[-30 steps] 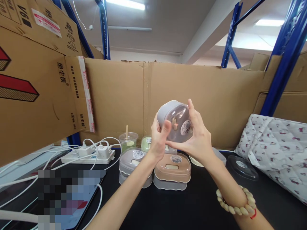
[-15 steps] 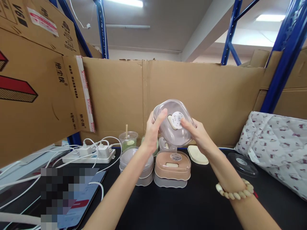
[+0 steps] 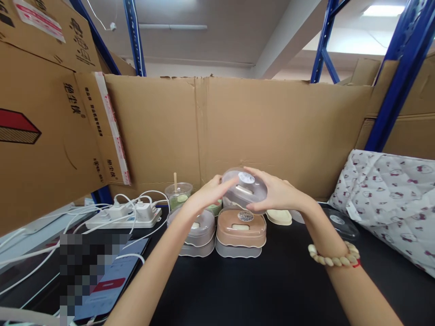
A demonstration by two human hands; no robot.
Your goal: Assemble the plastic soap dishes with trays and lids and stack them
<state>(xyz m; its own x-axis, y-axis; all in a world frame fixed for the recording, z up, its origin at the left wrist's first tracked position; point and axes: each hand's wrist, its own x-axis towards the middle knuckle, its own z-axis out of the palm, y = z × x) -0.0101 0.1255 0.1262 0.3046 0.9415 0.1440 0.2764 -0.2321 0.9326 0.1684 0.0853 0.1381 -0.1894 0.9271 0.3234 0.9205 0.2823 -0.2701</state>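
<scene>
Both hands hold a clear plastic lid (image 3: pixel 231 181), rounded, with a round printed label and a pale slot in its top. It is tilted towards me above the back of the table. My left hand (image 3: pixel 211 192) grips its left side with the thumb on top. My right hand (image 3: pixel 278 190) spans its right side, thumb below and fingers above. Just in front of it stands a tan-lidded food container (image 3: pixel 241 233) on a grey base. A grey-lidded container (image 3: pixel 199 231) stands to the left, partly behind my left forearm. What lies directly under the lid is mostly hidden.
A cup with a straw (image 3: pixel 179 192) stands behind the grey-lidded container. To the right lie a cream lid (image 3: pixel 279 217) and a dark clear lid (image 3: pixel 341 222). A power strip (image 3: pixel 125 219), cables and a tablet (image 3: pixel 112 280) occupy the left. A quilted bag (image 3: pixel 390 199) stands at the right.
The clear lid has come down towards the back containers and tipped flatter. My right hand has shifted from its face to its right side. The view has moved slightly.
</scene>
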